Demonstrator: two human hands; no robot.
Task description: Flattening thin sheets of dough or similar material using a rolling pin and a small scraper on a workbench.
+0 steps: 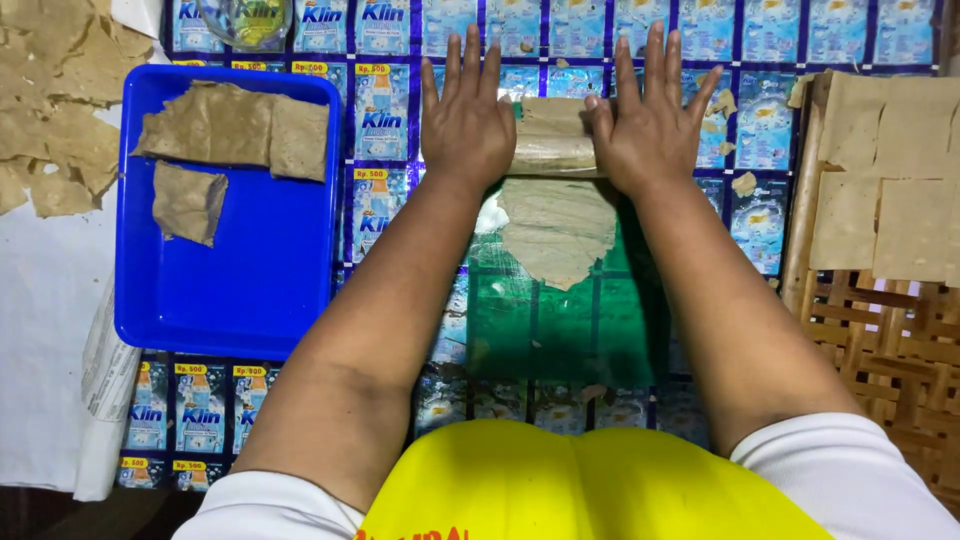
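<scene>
My left hand (466,118) and my right hand (652,120) lie flat, fingers spread, on the two ends of a roller (552,146) coated in beige dough. The roller lies across the far end of a thin flattened sheet of beige dough (556,230). That dough rests on a green plastic sheet (560,325) laid over a mat of blue printed sachets (385,110). Both palms press down on the roller; its ends are hidden under my hands.
A blue plastic tray (235,270) at left holds slabs of brown dough (232,128). Torn thin dough pieces (50,100) lie on white cloth at far left. A woven bamboo rack (880,340) at right carries square flat dough sheets (885,180). A glass bowl (245,20) stands at the top.
</scene>
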